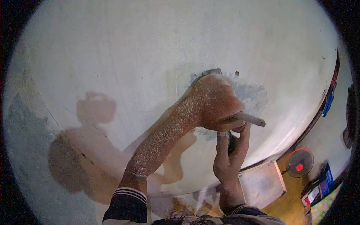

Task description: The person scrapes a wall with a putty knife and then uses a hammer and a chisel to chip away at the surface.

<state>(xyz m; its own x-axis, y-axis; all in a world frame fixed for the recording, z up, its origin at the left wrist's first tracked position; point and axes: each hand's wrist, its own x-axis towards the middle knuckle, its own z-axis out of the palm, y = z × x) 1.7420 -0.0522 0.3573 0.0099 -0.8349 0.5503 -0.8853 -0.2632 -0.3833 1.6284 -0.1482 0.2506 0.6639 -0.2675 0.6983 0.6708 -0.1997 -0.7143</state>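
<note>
My left hand is up against the pale wall, its fist closed around a grey stick-like piece whose end juts out to the right. White dust speckles that hand and forearm. Just above the knuckles, the edge of a grey flat piece shows at the wall; whether it joins the stick is hidden. Directly below the fist is my right hand, with thumb and fingers pointing up and curled. A dark thing shows between them, too hidden to name. Around both hands lies a rough grey patch on the wall.
A small dark spot marks the wall. At lower right stand a pale box-like piece and a round fan with a red centre. Blue packages lie beyond it. Shadows fall on the wall at left.
</note>
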